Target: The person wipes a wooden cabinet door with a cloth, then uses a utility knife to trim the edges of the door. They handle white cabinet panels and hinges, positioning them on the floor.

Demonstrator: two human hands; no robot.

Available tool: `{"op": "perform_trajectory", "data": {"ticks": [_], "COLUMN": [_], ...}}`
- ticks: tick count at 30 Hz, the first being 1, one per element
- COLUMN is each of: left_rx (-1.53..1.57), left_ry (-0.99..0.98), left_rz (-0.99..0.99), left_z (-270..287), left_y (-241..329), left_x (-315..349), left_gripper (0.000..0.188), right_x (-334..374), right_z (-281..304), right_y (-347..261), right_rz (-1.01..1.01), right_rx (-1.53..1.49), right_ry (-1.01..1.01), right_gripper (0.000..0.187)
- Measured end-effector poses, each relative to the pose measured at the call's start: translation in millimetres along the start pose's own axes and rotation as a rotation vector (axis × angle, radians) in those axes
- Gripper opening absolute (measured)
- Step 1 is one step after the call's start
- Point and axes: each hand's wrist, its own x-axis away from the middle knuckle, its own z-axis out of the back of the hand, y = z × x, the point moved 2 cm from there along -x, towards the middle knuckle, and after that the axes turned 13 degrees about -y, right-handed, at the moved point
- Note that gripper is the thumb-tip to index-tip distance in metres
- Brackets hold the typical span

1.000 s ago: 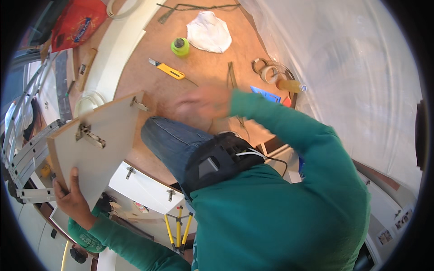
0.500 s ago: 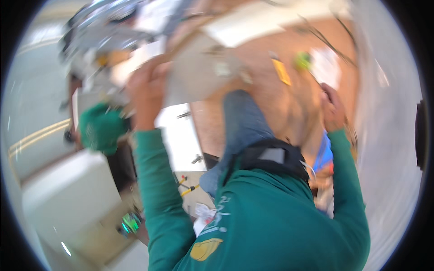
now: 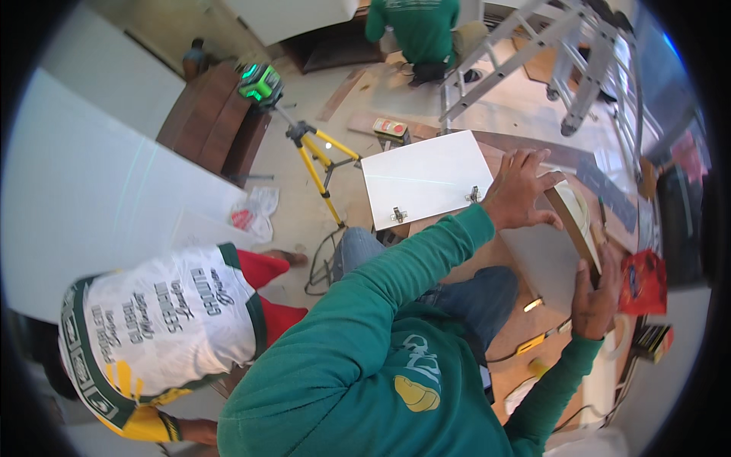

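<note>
A flat grey board (image 3: pixel 539 259) stands tilted on the work surface, its narrow brown edge (image 3: pixel 572 225) facing up. At the edge's far end is my left hand (image 3: pixel 521 190), thumb and fingers curved around the corner. My right hand (image 3: pixel 596 298) grips the near end, thumb on one side and fingers on the other. A cream curved piece (image 3: pixel 574 204) shows behind the edge; I cannot tell whether it is attached. Left of my left hand lies a white cabinet door (image 3: pixel 426 174) with two metal hinges. A yellow tool (image 3: pixel 531 344) lies near my right forearm.
A green laser level (image 3: pixel 260 84) stands on a yellow tripod (image 3: pixel 314 156). One person in a white shirt (image 3: pixel 164 324) is close at left; another in green (image 3: pixel 415 30) crouches at the back. An aluminium ladder (image 3: pixel 525 57) rises back right. A red pouch (image 3: pixel 643 282) sits at right.
My view has swung left. My hands, wide apart before, are now close together on the board, with my right hand also holding it.
</note>
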Motion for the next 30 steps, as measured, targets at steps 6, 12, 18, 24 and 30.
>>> {"op": "perform_trajectory", "data": {"ticks": [6,12,18,24,30], "left_rx": [0.214,0.245,0.327,-0.016,-0.075], "left_ry": [0.006,-0.230,0.145,-0.003,-0.498], "left_rz": [0.546,0.731,0.877,1.168,0.800], "left_z": [-22.3,-31.3,-26.6,-60.4,4.9], "left_y": [-32.4,-75.0,-95.5,-127.2,-3.6], "left_x": [80.7,214.4,281.1,344.0,373.2], "left_gripper": [0.064,0.025,0.016,0.029,0.032], "right_x": [-6.7,-16.3,-19.7,-22.8,-7.8], "right_z": [-24.0,-31.9,-37.0,-45.8,-43.6], "right_y": [26.7,54.1,80.8,76.1,82.1], "right_rz": [-0.175,-0.294,-0.301,-0.199,-0.229], "right_rx": [0.101,0.215,0.311,0.266,0.325], "right_ry": [-0.149,-0.197,-0.235,-0.174,-0.159], "right_gripper": [0.056,0.078,0.083,0.079,0.074]}}
